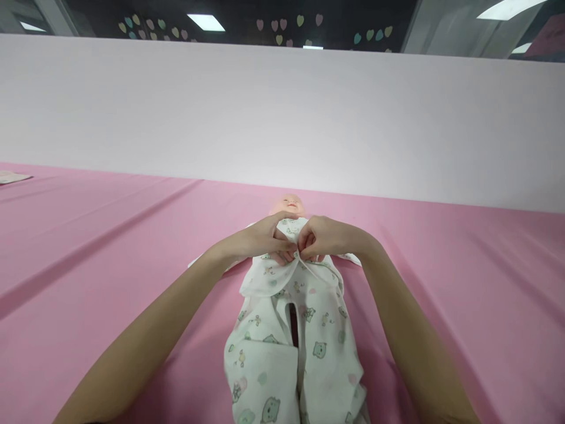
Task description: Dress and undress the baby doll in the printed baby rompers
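A baby doll (pixel 291 203) lies on its back, its head toward the wall. It wears a white printed baby jacket (pixel 267 280) and matching printed trousers (pixel 324 341) with a slit at the crotch. Over the chest, my left hand (pixel 269 238) pinches the jacket's front edge, fingers curled under the cloth. Close beside it my right hand (pixel 322 238) is closed on the other side of the same front opening. A small round fastener shows between the two hands. Below them the jacket's lower edges hang apart. The doll's sleeves stretch out to both sides, partly behind my wrists.
A pink sheet (pixel 110 253) with long creases covers the surface under the doll. A white wall (pixel 282 118) rises behind it, with dark glass and heart stickers (pixel 282 25) above. At the far left edge lies a flat pale cloth (pixel 13 176).
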A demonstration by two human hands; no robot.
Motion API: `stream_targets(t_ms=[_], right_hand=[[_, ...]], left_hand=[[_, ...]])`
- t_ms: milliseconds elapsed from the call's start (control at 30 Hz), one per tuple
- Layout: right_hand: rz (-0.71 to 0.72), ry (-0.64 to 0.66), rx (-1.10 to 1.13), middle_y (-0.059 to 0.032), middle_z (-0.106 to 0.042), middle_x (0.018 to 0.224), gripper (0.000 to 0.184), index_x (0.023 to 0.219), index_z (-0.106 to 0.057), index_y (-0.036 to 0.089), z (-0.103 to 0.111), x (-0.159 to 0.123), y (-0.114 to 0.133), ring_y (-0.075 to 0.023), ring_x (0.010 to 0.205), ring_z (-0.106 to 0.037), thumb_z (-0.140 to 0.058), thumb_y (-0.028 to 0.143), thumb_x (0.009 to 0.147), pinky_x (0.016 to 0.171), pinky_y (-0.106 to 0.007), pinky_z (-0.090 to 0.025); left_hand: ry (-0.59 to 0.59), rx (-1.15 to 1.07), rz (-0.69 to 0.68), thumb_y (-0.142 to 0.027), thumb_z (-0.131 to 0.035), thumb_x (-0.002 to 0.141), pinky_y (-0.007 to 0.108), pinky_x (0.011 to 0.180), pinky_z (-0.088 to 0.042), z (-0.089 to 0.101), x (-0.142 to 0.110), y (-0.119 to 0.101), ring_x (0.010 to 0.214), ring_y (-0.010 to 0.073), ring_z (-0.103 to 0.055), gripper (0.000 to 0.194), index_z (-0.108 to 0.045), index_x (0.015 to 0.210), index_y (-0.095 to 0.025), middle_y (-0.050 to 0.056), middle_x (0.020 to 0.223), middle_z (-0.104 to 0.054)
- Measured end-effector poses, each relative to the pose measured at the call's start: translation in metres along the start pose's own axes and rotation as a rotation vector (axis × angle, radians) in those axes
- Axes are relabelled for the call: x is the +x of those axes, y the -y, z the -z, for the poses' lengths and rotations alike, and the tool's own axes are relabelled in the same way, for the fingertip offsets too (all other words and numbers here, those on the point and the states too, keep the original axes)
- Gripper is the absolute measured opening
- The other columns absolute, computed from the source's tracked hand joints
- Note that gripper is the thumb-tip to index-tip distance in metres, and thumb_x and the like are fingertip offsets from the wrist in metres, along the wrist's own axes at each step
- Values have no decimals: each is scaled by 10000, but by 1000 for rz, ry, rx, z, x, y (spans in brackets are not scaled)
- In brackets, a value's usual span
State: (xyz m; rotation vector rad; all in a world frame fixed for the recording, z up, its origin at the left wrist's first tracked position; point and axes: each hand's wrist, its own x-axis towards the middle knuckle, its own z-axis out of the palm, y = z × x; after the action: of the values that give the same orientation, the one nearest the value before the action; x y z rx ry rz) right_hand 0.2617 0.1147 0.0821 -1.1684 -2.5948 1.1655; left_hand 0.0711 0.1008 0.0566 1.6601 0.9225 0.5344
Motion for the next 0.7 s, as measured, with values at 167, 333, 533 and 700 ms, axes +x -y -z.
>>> stream_targets(t_ms=[167, 333, 533, 700], right_hand=[[-28, 1, 5, -22, -627, 672, 115, 722, -648, 146, -2, 0, 2, -129, 640, -591, -573, 185, 645, 566, -211, -510], [-57, -45, -45, -32, -646, 709, 113, 710, -650, 147, -7, 2, 4, -131, 621, -592, -581, 205, 641, 534, -210, -492], [-61, -29, -94, -14, -636, 673, 115, 708, -636, 157, -9, 3, 3, -134, 582, -594, -557, 174, 625, 495, -210, -474], [-32, 1, -104, -9, -626, 667, 134, 726, -609, 156, -6, 4, -1, -134, 553, -596, -547, 128, 611, 476, -215, -478]], left_hand=[[-76, 36, 33, -338, -626, 761, 396, 726, -543, -7, -2, -7, 808, 234, -668, 710, -277, 1372, -239, 61, 841, -688], [-41, 56, 14, -319, -643, 740, 380, 734, -539, -10, -4, -9, 816, 219, -665, 715, -295, 1359, -238, 49, 859, -692], [-50, 91, 48, -260, -622, 726, 347, 719, -536, -9, -1, -4, 802, 206, -666, 505, -453, 1199, -208, 58, 861, -691], [-79, 152, 43, -233, -612, 700, 312, 657, -526, -11, -1, -4, 738, 185, -656, 424, -489, 1105, -199, 47, 824, -684]])
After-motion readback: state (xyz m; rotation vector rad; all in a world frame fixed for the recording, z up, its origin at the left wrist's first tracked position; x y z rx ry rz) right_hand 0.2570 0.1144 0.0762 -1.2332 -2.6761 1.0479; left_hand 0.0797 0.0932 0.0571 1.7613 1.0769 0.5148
